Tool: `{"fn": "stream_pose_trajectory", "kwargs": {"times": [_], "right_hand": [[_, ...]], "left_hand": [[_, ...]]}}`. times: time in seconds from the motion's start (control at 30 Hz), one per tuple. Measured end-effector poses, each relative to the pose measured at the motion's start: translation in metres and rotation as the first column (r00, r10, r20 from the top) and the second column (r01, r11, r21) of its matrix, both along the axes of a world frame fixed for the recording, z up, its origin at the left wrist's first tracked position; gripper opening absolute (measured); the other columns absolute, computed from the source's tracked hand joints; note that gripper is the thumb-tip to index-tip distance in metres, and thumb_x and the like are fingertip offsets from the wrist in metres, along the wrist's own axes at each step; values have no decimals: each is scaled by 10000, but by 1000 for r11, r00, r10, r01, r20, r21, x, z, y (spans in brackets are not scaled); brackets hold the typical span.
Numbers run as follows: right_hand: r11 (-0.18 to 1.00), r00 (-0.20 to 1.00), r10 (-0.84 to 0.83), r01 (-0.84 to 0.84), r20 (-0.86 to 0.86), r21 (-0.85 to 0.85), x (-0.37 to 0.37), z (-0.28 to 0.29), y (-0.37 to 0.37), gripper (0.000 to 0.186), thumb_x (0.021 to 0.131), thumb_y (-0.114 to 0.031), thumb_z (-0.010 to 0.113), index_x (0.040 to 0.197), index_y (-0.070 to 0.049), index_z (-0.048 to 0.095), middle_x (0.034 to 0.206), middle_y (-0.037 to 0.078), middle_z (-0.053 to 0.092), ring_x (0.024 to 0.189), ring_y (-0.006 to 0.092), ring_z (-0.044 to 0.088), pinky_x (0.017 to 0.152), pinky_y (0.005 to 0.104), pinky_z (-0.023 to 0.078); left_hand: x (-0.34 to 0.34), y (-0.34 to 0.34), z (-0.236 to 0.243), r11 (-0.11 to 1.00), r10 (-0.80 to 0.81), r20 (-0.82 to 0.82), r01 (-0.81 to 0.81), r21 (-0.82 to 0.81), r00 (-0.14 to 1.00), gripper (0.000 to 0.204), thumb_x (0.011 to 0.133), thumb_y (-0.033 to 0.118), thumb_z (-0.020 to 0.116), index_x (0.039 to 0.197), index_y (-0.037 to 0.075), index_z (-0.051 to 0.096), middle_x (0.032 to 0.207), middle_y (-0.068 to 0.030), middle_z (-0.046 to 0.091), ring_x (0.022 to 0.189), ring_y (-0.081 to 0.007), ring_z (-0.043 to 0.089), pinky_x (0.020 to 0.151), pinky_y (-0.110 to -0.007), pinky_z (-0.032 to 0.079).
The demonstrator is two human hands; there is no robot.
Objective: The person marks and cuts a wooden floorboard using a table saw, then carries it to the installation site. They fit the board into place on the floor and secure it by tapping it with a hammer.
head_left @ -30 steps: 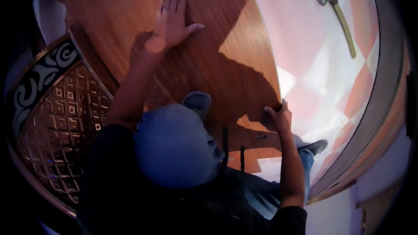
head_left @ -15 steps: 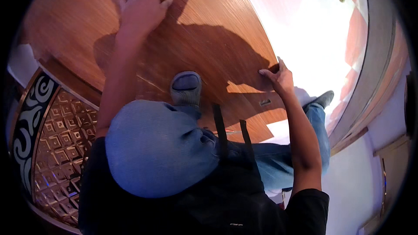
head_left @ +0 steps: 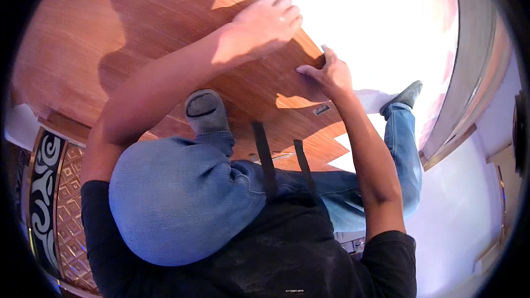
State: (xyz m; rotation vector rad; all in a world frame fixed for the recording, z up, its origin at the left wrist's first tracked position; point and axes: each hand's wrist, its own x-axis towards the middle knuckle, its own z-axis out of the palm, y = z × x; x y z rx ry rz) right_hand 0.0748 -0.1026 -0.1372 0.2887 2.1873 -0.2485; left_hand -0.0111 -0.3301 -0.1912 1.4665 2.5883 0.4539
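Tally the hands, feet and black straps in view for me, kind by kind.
Hands: 2, the left hand and right hand, both by the edge of the brown wood-grain surface
Feet: 2, the left foot and right foot
Black straps: 2, one longer, one shorter
Total: 6

Indoor rm., home vs. workshop unclear. Decorative interior shown by a lg. wood-grain panel (head_left: 72, 49), a blk. strip w/ pale scrollwork (head_left: 44, 198) and a copper-toned panel w/ raised diamond pattern (head_left: 73, 215) at far L. Curved grey trim (head_left: 470, 72) runs along R side.
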Motion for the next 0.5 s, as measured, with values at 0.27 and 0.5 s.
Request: {"fn": "stream_pose_trajectory", "kwargs": {"times": [0.27, 0.5], "right_hand": [[990, 999, 32, -37, -36, -136, 25, 17, 55, 666, 842, -374, 848, 1374, -73, 581, 1274, 213, 672, 1163, 411, 660, 986, 487, 534], [981, 959, 124, -158, 255, 116, 126, 14, 201, 417, 871, -274, 805, 1179, -73, 609, 1157, 227, 709, 1091, 427, 681, 897, 534, 548]], "left_hand": [[1, 3, 14, 997, 29, -42, -32, -68, 999, 485, 759, 186, 791, 1189, 15, 647, 1129, -100, 648, 1145, -269, 601, 1085, -424, 445], [-7, 3, 1, 1000, 29, -93, -30, -8, 995, 256, 901, 140, 672, 1129, 26, 685, 1059, -110, 662, 1123, -274, 625, 1063, -435, 469]]}}
